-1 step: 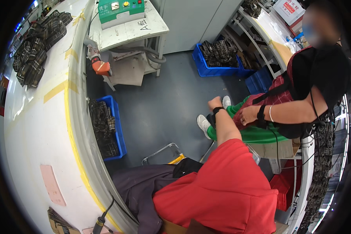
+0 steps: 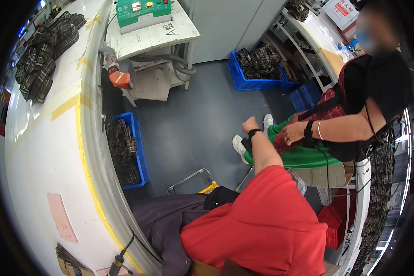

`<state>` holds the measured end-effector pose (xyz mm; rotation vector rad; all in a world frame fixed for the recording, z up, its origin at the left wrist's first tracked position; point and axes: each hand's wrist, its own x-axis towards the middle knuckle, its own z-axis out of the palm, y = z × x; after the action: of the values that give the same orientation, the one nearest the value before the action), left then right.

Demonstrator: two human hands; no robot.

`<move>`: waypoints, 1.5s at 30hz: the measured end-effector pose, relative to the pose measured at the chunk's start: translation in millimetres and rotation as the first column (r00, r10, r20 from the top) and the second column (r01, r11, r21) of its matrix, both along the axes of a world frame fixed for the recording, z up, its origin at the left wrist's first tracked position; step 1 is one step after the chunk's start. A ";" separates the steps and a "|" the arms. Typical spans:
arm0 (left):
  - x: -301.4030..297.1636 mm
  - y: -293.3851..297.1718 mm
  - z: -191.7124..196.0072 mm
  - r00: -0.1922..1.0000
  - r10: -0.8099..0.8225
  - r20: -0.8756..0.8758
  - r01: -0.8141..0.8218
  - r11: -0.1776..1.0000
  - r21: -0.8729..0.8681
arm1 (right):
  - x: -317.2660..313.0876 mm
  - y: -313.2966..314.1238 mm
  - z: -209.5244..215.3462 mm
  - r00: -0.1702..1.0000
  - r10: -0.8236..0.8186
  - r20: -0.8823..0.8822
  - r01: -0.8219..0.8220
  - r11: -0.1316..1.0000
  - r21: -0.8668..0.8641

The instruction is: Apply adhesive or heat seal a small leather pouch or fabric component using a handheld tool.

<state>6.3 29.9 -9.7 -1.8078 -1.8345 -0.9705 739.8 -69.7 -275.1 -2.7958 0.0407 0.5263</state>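
Note:
My right hand [image 2: 250, 124] is held out over the floor at the end of a red sleeve [image 2: 262, 216]. Its fingers look curled in, and whatever they hold, if anything, is hidden. A black band [image 2: 254, 132] circles the wrist. Just beyond it, a person in a black top and red checked apron [image 2: 324, 103] stands close by. That person's hand [image 2: 293, 133] rests near the apron, with a black wrist strap [image 2: 309, 130] and a pale bangle. My left hand is out of view.
A white worktable [image 2: 37, 161] with plaid fabric [image 2: 46, 55] runs down the left. Blue crates [image 2: 145, 165] of plaid pieces stand on the floor. A green control box [image 2: 143, 16] sits on a small white table [image 2: 184, 34]. A soldering-iron-like tool [image 2: 117, 264] lies lower left.
My right hand has shifted slightly left and turned a little at the wrist. The other person's upper body and arm have shifted slightly.

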 end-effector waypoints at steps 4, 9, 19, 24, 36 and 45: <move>6.8 -1.4 4.3 1.000 -0.022 0.016 0.022 1.000 -0.002 | -87.8 38.4 17.0 0.872 0.297 -0.388 -0.304 0.952 0.046; 12.9 -0.6 8.8 0.997 -0.044 0.059 0.045 0.999 -0.003 | -138.0 52.2 -10.9 0.733 0.472 -0.490 -0.511 0.857 0.061; 18.8 0.2 15.2 0.997 -0.056 0.059 0.058 0.997 -0.040 | -237.5 71.3 -41.0 0.425 0.622 -0.657 -0.763 0.637 0.110; 21.3 -0.1 18.2 0.999 -0.013 0.033 0.016 0.996 -0.090 | -214.9 65.7 -46.3 0.404 0.796 -0.450 -0.865 0.493 0.097; 4.4 -1.1 1.9 0.998 -0.056 -0.019 0.055 0.997 -0.050 | -49.6 57.7 67.8 0.984 0.174 -0.022 -0.175 0.983 -0.052; 0.5 -6.2 -11.5 0.976 0.075 0.205 -0.037 0.983 -0.182 | -64.6 75.5 41.0 0.949 0.250 -0.192 -0.269 0.960 -0.081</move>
<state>6.8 23.8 -21.1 -1.7995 -2.1512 -1.0426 675.2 5.8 -234.1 -2.8650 -0.2740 0.8643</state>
